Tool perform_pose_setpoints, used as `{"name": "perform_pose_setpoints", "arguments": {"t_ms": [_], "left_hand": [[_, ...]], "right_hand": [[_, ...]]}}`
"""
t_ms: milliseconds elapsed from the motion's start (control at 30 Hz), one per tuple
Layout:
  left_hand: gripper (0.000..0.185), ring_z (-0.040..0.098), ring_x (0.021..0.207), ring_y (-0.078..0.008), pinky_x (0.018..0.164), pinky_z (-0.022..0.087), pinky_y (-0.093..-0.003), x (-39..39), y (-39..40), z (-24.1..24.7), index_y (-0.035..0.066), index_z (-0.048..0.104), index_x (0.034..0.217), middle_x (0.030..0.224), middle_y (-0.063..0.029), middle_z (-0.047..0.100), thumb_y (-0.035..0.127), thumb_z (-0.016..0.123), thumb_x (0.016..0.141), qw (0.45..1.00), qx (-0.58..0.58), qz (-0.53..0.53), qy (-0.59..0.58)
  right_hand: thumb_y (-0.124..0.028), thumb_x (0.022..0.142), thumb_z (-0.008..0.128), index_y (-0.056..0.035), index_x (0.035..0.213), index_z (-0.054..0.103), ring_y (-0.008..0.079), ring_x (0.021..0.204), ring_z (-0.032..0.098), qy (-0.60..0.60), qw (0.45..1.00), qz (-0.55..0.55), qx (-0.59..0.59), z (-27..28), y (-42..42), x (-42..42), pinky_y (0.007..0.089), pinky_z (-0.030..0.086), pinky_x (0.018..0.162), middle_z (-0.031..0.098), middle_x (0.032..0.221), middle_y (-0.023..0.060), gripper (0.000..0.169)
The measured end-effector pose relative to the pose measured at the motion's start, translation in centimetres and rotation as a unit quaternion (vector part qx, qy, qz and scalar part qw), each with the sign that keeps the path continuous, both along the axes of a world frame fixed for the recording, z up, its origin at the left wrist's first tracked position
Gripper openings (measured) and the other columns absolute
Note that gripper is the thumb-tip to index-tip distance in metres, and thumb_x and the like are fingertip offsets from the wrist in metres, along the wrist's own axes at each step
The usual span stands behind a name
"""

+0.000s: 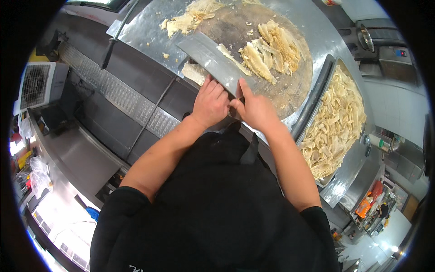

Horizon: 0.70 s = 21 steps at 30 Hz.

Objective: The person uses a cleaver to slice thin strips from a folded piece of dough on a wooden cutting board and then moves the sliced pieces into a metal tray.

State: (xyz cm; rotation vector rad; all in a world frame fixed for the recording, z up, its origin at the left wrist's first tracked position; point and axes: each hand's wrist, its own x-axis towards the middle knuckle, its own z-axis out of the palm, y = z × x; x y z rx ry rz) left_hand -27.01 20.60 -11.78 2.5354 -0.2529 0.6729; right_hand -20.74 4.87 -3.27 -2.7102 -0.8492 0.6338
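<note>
A broad steel cleaver (pixel 212 59) lies aslant over the near left edge of a round chopping block (pixel 231 25). My right hand (pixel 258 108) grips it at the handle end, index finger stretched on the blade. My left hand (pixel 211 102), fingers curled, is at the blade's near edge; whether it holds anything is hidden. Beside it sits a pale block, perhaps a whetstone (pixel 194 73). A narrow pale strip (pixel 233 59) lies along the blade's far side. Yellowish pieces that look like tripe (pixel 272 51) are heaped on the block.
More yellowish pieces (pixel 190 18) lie at the block's far left. On the right, a metal tray (pixel 338 61) full of pale sliced strips (pixel 336 122) stands on the steel worktop (pixel 136 32). A thin rod with a dark handle (pixel 108 54) crosses the worktop's left edge.
</note>
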Motion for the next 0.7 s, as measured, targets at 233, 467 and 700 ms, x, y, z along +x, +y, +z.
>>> {"name": "perform_pose_setpoints", "arguments": {"t_ms": [233, 467, 700], "left_hand": [[0.032, 0.052, 0.118, -0.0289, 0.106, 0.037, -0.0496, -0.9, -0.6, 0.3, 0.008, 0.07, 0.104, 0.119, -0.0113, 0.059, 0.018, 0.066, 0.074, 0.995, 0.068, 0.068, 0.027], [0.046, 0.054, 0.123, -0.0322, 0.107, 0.036, -0.0542, -1.5, -0.6, -2.4, 0.013, 0.069, 0.114, 0.122, -0.0079, 0.063, 0.024, 0.071, 0.069, 0.998, -0.062, 0.002, 0.009], [0.049, 0.05, 0.127, -0.0331, 0.113, 0.03, -0.0563, -1.3, -0.2, -1.3, 0.013, 0.067, 0.118, 0.13, -0.0104, 0.058, 0.027, 0.072, 0.072, 1.0, 0.018, 0.019, -0.009]], "right_hand": [[-0.039, 0.091, 0.062, -0.0082, 0.141, 0.043, 0.0398, 0.069, 0.067, -0.035, 0.999, 0.013, 0.015, 2.5, -5.9, -3.4, 0.049, 0.053, 0.061, 0.069, 0.081, 0.0176, 0.062], [-0.036, 0.085, 0.071, -0.0024, 0.143, 0.041, 0.031, 0.061, 0.066, -0.065, 0.996, 0.042, 0.041, 1.9, -10.1, -8.4, 0.0401, 0.052, 0.052, 0.067, 0.074, 0.0113, 0.074], [-0.034, 0.084, 0.073, -0.0034, 0.144, 0.04, 0.0297, 0.061, 0.066, -0.031, 0.999, 0.02, 0.022, 1.2, -11.6, -9.4, 0.0399, 0.051, 0.051, 0.067, 0.075, 0.0101, 0.075]]}}
